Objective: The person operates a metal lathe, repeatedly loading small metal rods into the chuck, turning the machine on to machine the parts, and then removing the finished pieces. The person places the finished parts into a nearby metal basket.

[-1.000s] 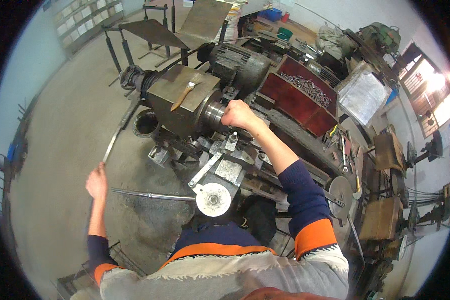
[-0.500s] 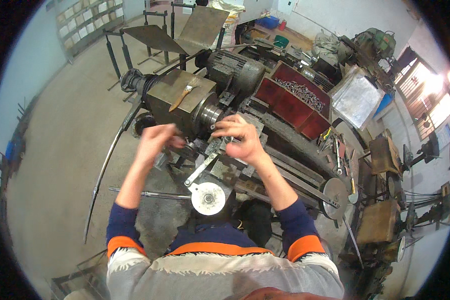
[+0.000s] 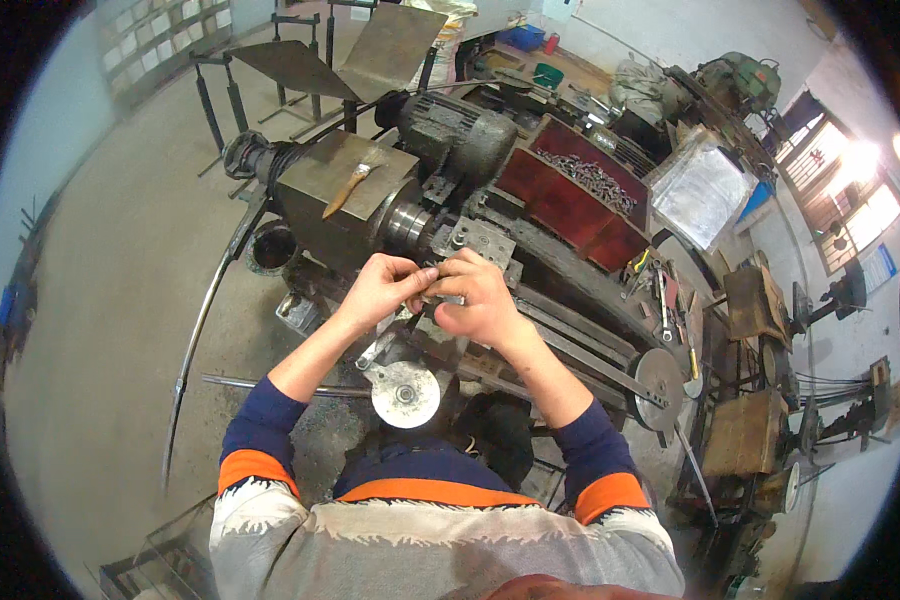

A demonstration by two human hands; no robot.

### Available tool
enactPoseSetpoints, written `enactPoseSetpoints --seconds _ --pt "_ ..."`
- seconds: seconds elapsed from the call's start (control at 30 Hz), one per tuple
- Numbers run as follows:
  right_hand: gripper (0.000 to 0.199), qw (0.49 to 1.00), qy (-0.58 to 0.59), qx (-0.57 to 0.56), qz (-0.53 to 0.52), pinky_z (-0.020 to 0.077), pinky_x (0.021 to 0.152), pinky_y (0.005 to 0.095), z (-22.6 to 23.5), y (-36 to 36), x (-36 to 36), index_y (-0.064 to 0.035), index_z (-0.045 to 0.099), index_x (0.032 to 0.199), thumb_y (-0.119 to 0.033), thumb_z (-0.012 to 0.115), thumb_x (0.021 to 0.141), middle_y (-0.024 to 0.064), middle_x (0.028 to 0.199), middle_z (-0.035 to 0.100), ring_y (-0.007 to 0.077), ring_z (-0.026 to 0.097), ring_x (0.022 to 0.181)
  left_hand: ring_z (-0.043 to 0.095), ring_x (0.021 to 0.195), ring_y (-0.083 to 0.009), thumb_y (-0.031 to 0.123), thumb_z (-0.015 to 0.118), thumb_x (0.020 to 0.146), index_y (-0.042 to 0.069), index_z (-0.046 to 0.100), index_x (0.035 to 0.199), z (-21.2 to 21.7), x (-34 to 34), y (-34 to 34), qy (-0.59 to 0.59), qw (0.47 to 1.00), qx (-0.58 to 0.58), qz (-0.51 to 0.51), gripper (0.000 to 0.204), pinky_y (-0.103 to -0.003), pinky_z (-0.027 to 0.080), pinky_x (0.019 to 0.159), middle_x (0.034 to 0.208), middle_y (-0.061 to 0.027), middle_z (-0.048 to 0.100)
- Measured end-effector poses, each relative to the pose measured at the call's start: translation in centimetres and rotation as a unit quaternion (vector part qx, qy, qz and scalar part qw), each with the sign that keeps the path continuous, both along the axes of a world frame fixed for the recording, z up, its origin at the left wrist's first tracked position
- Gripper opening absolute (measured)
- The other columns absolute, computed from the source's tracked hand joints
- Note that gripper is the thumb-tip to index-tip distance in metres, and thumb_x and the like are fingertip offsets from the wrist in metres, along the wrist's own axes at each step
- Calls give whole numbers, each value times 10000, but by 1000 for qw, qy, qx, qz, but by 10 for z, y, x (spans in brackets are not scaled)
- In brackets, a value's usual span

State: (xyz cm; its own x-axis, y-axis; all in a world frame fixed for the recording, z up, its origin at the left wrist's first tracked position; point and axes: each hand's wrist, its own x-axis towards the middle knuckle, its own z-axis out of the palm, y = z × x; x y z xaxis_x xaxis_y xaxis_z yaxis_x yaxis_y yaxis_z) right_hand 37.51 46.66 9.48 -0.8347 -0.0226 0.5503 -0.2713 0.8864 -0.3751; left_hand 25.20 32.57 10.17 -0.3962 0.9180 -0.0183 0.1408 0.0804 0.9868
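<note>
My left hand (image 3: 388,288) and my right hand (image 3: 473,296) meet in front of the lathe's spindle nose (image 3: 407,226), fingertips touching. Both are closed in a pinch, and whatever lies between the fingers is too small and covered to name. Just beyond the right hand is the tool post block (image 3: 487,240) on the carriage. Below the hands a lever arm (image 3: 378,346) runs to a round white handwheel disc (image 3: 405,393). A wooden-handled brush (image 3: 350,190) lies on top of the headstock (image 3: 310,205).
A dark red metal box (image 3: 570,205) of small metal parts stands behind the lathe bed, beside the motor (image 3: 457,135). Spanners (image 3: 662,300) and other tools lie to the right. A long metal rod (image 3: 198,330) slopes down on the left, and another bar (image 3: 280,386) sticks out left of the disc.
My left hand has moved right and come together with my right hand, its fingers now pinched. The right hand has drawn slightly back from the spindle nose. The whole view has shifted a little.
</note>
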Motion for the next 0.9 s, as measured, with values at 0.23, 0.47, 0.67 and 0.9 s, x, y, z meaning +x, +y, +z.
enactPoseSetpoints --seconds 0.23,0.47,0.67,0.9 --pt "255 995 -87 32 -35 495 709 350 9 51 -46 -82 709 764 -139 607 538 93 848 674 268 605 777 636 673 -164 263 579 860 -3 626 985 8 -66 -68 241 967 -53 70 298 -301 491 619 781 -99 658" --pt "203 933 -325 -10 -157 505 679 369 -24 82 -106 -25 671 668 -196 611 576 183 690 625 323 633 686 600 722 -363 315 588 826 50 632 969 -20 -133 -226 518 743 -291 309 304 -439 472 640 711 -184 616" --pt "294 937 -314 -52 -145 497 646 324 -32 81 -114 -24 684 759 -251 636 579 171 657 630 244 627 612 581 699 -391 357 625 794 -2 585 804 -60 -107 -283 355 791 -392 308 361 -421 455 618 687 -212 585" --pt "271 938 -309 -28 -157 497 624 325 -36 80 -121 -17 678 723 -234 611 576 178 622 611 253 617 578 601 733 -387 133 616 725 -1 561 744 -100 -124 -280 468 715 -389 345 146 -466 480 657 720 -218 604"
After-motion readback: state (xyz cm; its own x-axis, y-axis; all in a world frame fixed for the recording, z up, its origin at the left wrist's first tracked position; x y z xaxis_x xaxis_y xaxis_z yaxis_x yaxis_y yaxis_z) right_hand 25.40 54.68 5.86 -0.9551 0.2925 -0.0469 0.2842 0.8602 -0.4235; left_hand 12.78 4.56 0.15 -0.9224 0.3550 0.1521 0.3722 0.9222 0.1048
